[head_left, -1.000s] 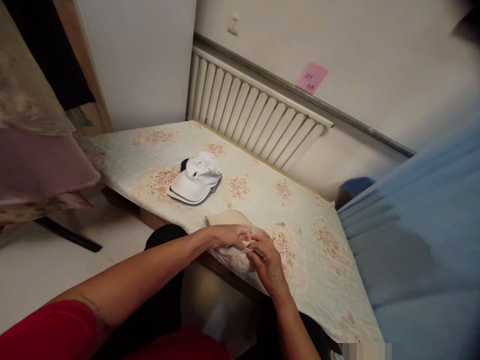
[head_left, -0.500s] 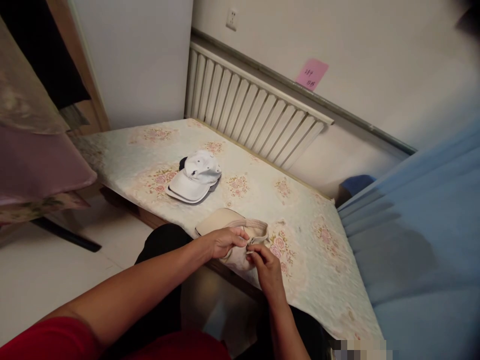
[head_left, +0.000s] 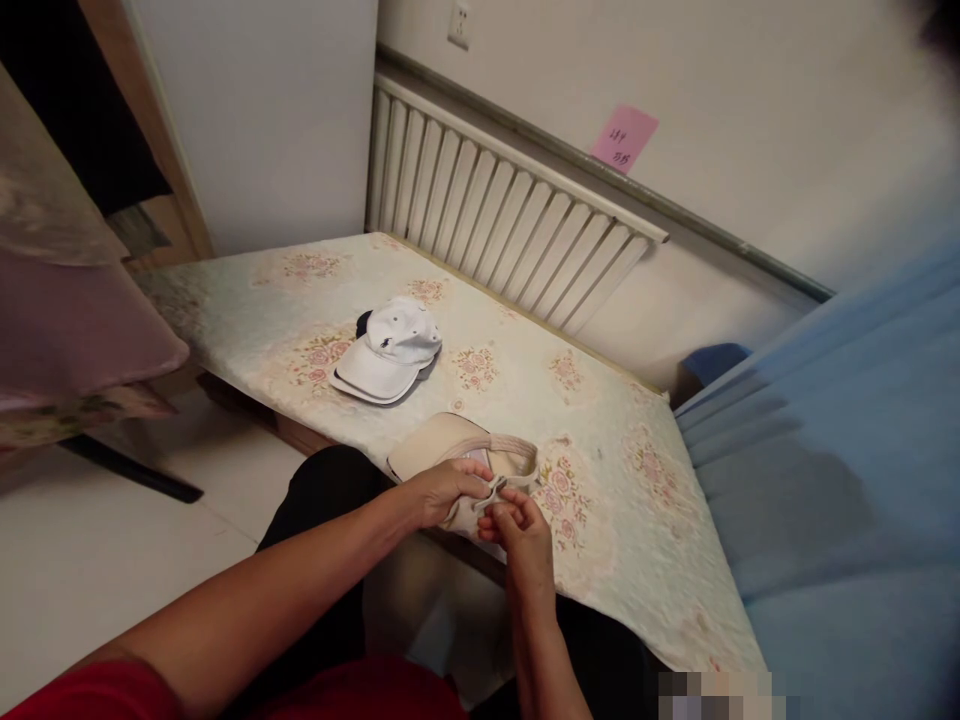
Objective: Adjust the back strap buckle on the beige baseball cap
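Observation:
A beige cap (head_left: 435, 445) lies upturned at the near edge of the flowered table cover, its brim to the left and its inside showing. My left hand (head_left: 452, 490) grips the cap's back strap between thumb and fingers. Close against it on the right, my right hand (head_left: 523, 522) pinches the strap's loose end, which curls between both hands. Farther back on the left rests a stack of caps, a white cap (head_left: 394, 345) on top with a small dark logo and a dark one partly showing beneath.
Behind the flowered table (head_left: 517, 345) stands a white radiator (head_left: 487, 205) along the wall. A blue curtain (head_left: 847, 480) hangs at the right. Draped cloths (head_left: 67, 320) are at the left, and a pink note (head_left: 626, 138) is on the wall.
My right hand has shifted slightly left and its fingers have curled in closer to my left hand. The strap end now stands out in a loop between the hands.

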{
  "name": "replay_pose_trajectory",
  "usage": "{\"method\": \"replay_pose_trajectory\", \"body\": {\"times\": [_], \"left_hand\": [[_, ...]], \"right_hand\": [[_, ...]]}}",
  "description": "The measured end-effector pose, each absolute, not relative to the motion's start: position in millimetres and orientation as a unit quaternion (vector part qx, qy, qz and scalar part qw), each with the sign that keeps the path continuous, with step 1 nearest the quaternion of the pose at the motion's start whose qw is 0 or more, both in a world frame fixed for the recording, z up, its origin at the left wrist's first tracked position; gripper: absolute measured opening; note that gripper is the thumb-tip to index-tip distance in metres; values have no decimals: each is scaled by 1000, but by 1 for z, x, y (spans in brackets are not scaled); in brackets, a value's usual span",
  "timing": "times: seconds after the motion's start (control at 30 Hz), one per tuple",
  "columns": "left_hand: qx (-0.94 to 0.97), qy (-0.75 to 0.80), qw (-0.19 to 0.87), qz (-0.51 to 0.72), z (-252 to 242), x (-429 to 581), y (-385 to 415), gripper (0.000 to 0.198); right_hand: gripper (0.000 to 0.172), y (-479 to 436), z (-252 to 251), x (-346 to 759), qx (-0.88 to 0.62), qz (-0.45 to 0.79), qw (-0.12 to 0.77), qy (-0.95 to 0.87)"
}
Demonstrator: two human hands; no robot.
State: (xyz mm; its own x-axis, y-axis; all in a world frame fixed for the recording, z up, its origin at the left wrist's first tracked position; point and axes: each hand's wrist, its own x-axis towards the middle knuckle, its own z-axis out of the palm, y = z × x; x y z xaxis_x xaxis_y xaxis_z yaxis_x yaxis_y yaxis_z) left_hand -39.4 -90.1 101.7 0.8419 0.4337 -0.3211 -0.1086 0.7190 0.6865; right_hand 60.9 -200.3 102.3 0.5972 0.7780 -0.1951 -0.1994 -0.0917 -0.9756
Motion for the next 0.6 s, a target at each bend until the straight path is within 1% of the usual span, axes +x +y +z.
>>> {"method": "replay_pose_trajectory", "body": {"times": [0.1,0.27,0.43,0.6], "left_hand": [[348,239,895,143,99,-39,-91,39],[357,246,891,138,100,-38,-96,41],[370,259,879,155,106,-39,-100,37],[389,280,860,173,106,-39,-101,33]], "right_hand": [[40,-202,102,55,-613,437,634,-177],[44,-203,99,49,-524,500,687,-53],[38,-200,96,48,-438,531,725,-3],[34,-203,99,51,-414,554,723,7]]}}
